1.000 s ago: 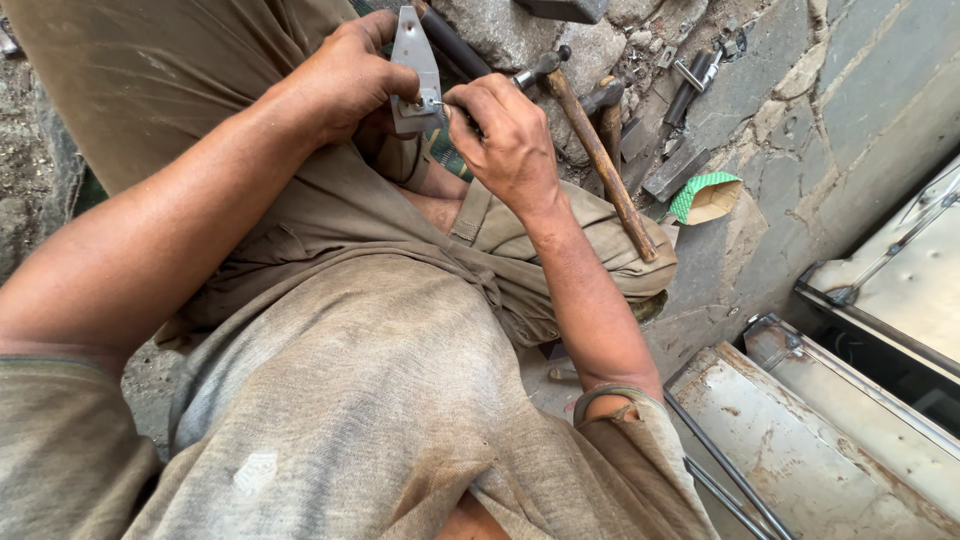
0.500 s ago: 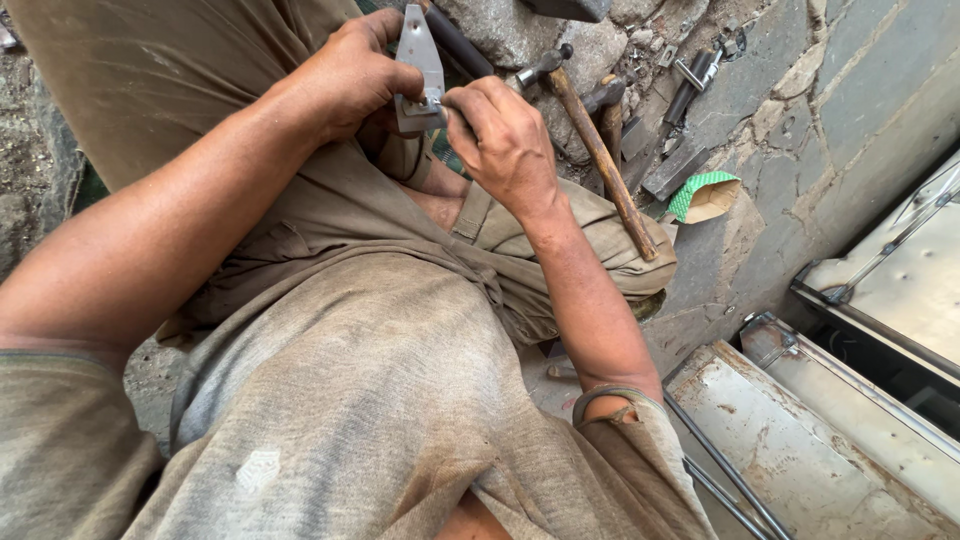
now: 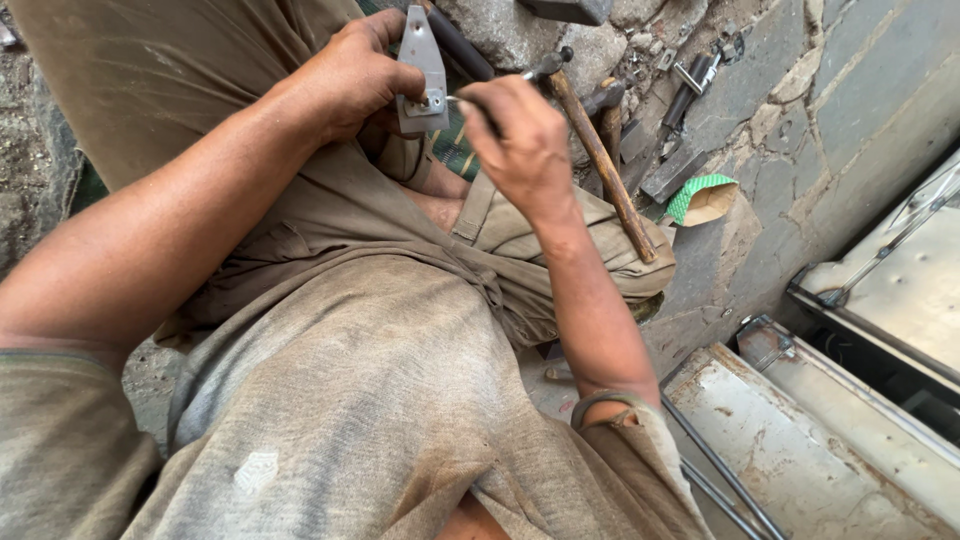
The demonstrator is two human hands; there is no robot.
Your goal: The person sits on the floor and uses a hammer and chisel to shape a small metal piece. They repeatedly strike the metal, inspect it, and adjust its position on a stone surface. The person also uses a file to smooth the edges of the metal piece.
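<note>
My left hand (image 3: pixel 350 75) grips a flat grey metal plate (image 3: pixel 421 70) with a small fitting near its lower end, held upright above my lap. My right hand (image 3: pixel 520 145) is closed around a thin metal tool (image 3: pixel 462 98) whose tip touches the fitting on the plate. Most of that tool is hidden inside my fist. Both hands work close together over my bent knees in dusty brown trousers.
A hammer with a wooden handle (image 3: pixel 600 160) lies across my right knee and the stone floor. A green-edged paper cone (image 3: pixel 700 198) sits on the stone slabs. Several metal parts (image 3: pixel 690 85) lie among rubble at the top. Rusty sheet-metal panels (image 3: pixel 880 300) fill the lower right.
My right hand has shifted slightly, bringing the thin tool's tip onto the fitting on the plate. My left hand keeps the plate in nearly the same place.
</note>
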